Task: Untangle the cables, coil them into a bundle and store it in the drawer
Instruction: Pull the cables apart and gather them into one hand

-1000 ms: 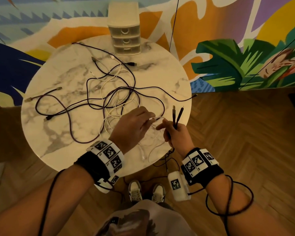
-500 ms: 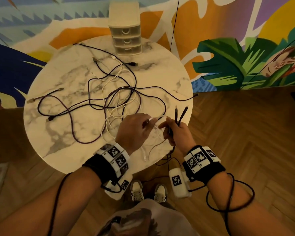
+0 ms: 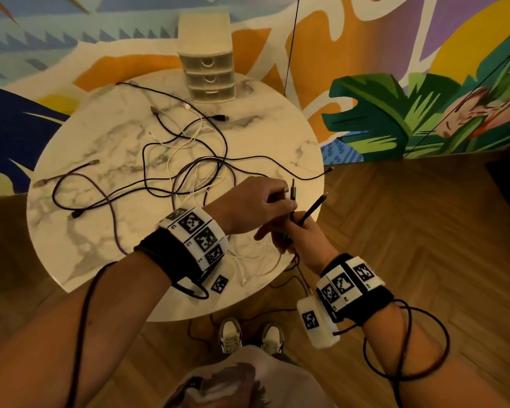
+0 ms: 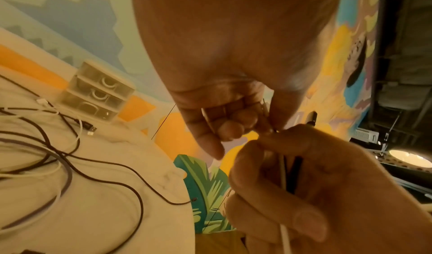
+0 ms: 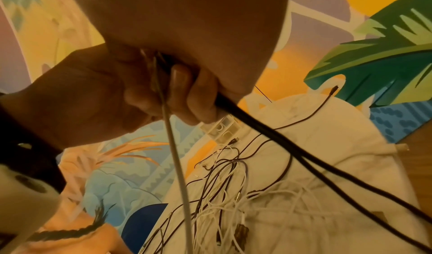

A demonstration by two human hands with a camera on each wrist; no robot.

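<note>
Gathering plug ends: my right hand [image 3: 299, 238] grips dark cable ends [image 3: 302, 209] and a white lead; left hand [image 3: 256, 206] apparently pinches another plug. Tangle [image 3: 189, 172] lies on worktop [image 3: 100, 231]; feed slowly, avoid tightening knots.

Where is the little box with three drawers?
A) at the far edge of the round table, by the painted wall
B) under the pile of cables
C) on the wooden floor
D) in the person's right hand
A: the three-drawer organizer stands upright at the far edge of the marble table, against the mural, all drawers closed, apart from the tangled cables.
</note>
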